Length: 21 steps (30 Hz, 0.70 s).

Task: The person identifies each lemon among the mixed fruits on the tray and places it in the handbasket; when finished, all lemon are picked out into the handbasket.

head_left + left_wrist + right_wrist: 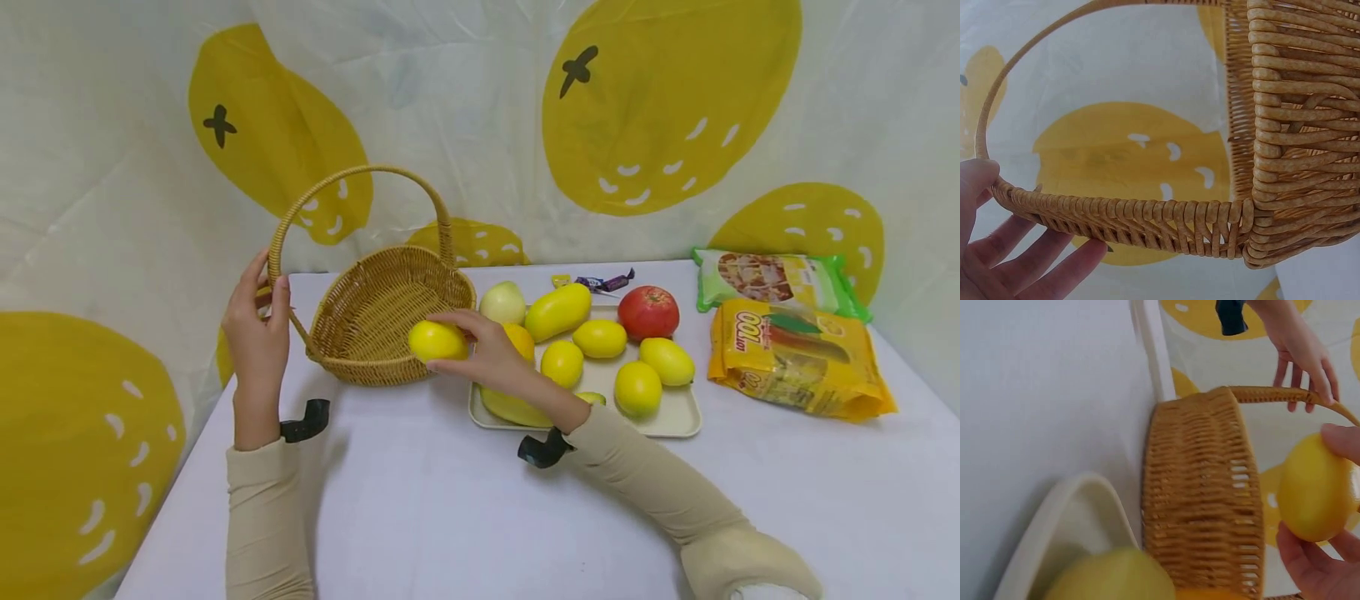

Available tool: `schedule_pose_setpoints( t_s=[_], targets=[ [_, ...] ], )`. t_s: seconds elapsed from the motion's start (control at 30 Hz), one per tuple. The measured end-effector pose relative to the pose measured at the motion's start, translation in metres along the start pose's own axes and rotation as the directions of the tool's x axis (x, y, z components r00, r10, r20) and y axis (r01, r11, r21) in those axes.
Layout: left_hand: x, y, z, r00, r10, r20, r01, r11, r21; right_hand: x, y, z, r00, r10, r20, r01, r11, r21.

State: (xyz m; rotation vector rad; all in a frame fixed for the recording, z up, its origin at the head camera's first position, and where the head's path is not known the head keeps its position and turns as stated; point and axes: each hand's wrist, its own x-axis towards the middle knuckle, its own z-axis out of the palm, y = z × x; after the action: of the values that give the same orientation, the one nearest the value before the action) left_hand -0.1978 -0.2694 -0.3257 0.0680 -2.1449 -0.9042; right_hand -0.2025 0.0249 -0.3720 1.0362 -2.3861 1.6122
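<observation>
The right hand (pixel 491 354) grips a yellow lemon (pixel 437 341) with curled fingers, above the wicker basket (pixel 378 321) rim; the left hand (pixel 257 333) holds the basket handle (pixel 281 229), fingers wrapped loosely. The tray (pixel 678 412) of fruit stands just beside on the worktop.

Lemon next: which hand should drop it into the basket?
Probably the right hand: it already holds the lemon at the basket rim. The left hand is busy gripping the basket's handle.

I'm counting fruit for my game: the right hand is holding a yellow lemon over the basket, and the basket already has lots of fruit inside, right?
Not quite. The right hand holds the lemon at the basket, but the head view shows it empty.
</observation>
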Motion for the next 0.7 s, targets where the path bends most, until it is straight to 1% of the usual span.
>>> schedule_pose_setpoints(
  t_s=[0.1, 0.2, 0.33, 0.57, 0.7],
  targets=[
    [0.0, 0.0, 0.001, 1.0, 0.0, 0.001, 0.0, 1.0, 0.002, 0.01, 0.002, 0.013, 0.999, 0.04, -0.021, -0.039, 0.997, 0.065],
    [0.0, 0.001, 0.001, 1.0, 0.001, 0.004, -0.002, 1.0, 0.002, 0.019, 0.003, 0.022, 0.997, 0.069, -0.018, -0.067, 0.995, 0.077],
    [-0.001, 0.001, 0.001, 1.0, -0.004, 0.009, 0.004, 1.0, 0.005, 0.034, 0.006, 0.031, 0.997, 0.079, 0.01, -0.079, 0.996, 0.045],
    [0.0, 0.002, -0.001, 1.0, -0.015, 0.011, 0.015, 1.0, 0.006, 0.063, 0.012, 0.046, 0.994, 0.066, 0.085, -0.063, 0.997, -0.032],
    [0.0, 0.003, -0.003, 1.0, -0.017, 0.012, 0.017, 1.0, 0.008, 0.078, 0.015, 0.051, 0.986, 0.041, 0.162, -0.031, 0.998, -0.063]
  ],
)
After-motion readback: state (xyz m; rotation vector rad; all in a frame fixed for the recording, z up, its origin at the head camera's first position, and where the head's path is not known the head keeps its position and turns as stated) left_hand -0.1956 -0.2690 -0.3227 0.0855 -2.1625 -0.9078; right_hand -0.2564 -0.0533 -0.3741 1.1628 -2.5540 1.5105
